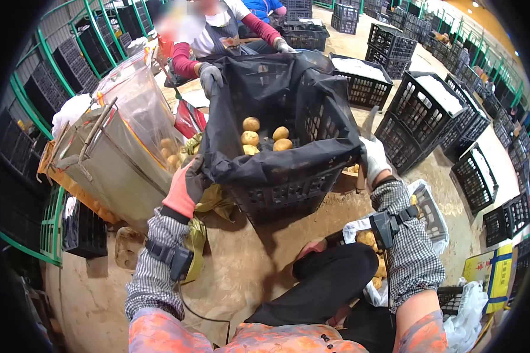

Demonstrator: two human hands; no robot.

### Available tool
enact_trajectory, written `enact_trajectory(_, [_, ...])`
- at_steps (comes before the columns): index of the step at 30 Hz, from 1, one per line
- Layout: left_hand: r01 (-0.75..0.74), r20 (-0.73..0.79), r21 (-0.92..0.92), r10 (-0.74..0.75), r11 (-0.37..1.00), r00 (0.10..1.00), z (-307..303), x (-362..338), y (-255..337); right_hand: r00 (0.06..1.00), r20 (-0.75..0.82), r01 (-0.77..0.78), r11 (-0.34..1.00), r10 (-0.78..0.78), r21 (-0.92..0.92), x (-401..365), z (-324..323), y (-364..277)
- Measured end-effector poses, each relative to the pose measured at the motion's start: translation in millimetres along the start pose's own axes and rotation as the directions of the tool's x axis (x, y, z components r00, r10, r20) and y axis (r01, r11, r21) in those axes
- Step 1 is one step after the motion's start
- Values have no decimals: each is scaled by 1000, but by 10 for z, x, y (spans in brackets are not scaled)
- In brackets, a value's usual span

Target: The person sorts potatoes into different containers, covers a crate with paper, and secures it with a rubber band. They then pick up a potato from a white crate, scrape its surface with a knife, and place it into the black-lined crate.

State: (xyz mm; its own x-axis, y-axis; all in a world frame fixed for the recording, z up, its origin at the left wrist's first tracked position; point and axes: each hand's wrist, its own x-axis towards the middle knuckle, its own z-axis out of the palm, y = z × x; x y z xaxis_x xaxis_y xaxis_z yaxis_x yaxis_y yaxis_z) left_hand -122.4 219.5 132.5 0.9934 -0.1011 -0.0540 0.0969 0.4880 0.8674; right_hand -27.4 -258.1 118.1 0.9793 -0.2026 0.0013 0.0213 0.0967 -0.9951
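A black plastic crate [277,197] with a dark cloth liner [265,167] folded over its rim is tilted toward me in the middle. Several potatoes [250,138] lie inside on the liner. My left hand [185,185], in a red and grey glove, is closed on the near left corner of the crate. At the right corner is my right hand [374,157], in a pale glove, its fingers closed at the rim and partly hidden. A dark knife-like blade [369,122] sticks up from that hand. Across from me, a co-worker's gloved hands [211,77] touch the far side.
An upright sack holder [109,159] with clear plastic and potatoes stands at left. Beside my right knee is a lined basket of potatoes [368,240]. Black crates [415,115] with white covers line the right. A yellow box [489,273] sits at lower right.
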Motion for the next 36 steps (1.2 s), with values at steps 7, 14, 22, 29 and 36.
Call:
enact_trajectory(7, [-91,-37,-432,83,897,996,178,-333,-104,970,-137,193,979,-200,-63,-59,-230,-698])
enact_trajectory(14, [-250,-57,-237,243,939,968,405,-535,79,979,-162,-121,993,120,6,-208,-123,-204])
enact_trajectory(22, [-240,115,-409,311,880,943,272,-860,-511,977,-210,74,988,-43,138,-160,-78,-428])
enact_trajectory(29, [-426,48,-300,459,854,887,633,-592,123,996,-1,86,977,-87,194,-261,-153,-848])
enact_trajectory(36, [-352,-70,-319,349,880,935,796,-958,-149,996,-90,35,972,-14,234,-217,-278,-584])
